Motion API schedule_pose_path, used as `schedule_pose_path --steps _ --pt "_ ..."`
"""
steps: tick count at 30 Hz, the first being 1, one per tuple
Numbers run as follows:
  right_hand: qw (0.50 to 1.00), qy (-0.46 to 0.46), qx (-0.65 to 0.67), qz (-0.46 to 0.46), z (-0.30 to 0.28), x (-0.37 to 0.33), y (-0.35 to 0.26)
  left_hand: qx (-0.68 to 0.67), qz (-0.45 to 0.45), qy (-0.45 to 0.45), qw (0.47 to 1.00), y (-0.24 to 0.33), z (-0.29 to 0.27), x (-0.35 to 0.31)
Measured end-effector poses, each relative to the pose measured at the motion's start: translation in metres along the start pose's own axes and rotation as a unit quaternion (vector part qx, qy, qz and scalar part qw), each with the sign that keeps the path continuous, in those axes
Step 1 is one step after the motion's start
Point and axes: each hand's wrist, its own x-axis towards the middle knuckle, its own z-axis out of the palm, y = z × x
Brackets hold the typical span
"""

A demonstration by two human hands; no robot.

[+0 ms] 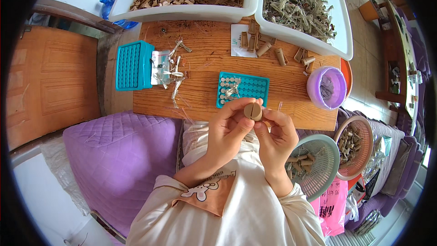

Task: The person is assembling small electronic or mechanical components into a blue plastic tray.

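Note:
Both my hands are raised over the table's near edge, gripping one brown cork-shaped case [253, 111] between them. Its round end, with a slit across it, faces up toward me. My left hand [231, 125] pinches it from the left with thumb and fingers. From the right, my right hand [276, 132] presses its thumb and fingertips on the same piece. Just beyond the hands lies a teal tray [255, 83] of round pockets. Silvery button-like discs [223, 90] fill its left pockets, and a small bundle of clear wire [233, 88] lies over them.
At the back stand a white bin [191, 13] of brown cases and another [343, 41] of tangled wire lights. Stacked teal trays [132, 66] and wire bundles [175, 74] lie left. A purple bowl [314, 89] sits right; two baskets, green [325, 173] and pink [364, 164], stand below.

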Motion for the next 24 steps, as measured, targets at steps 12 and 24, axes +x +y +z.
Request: schedule_pose_path --steps 12,24 --pt "1.000 0.003 0.030 0.008 -0.002 0.000 -0.002 -0.041 -0.017 0.005 0.999 -0.001 0.002 0.000" --pt "0.999 -0.018 -0.022 0.027 -0.010 0.006 -0.014 -0.028 -0.039 0.006 0.999 0.000 0.003 -0.001"
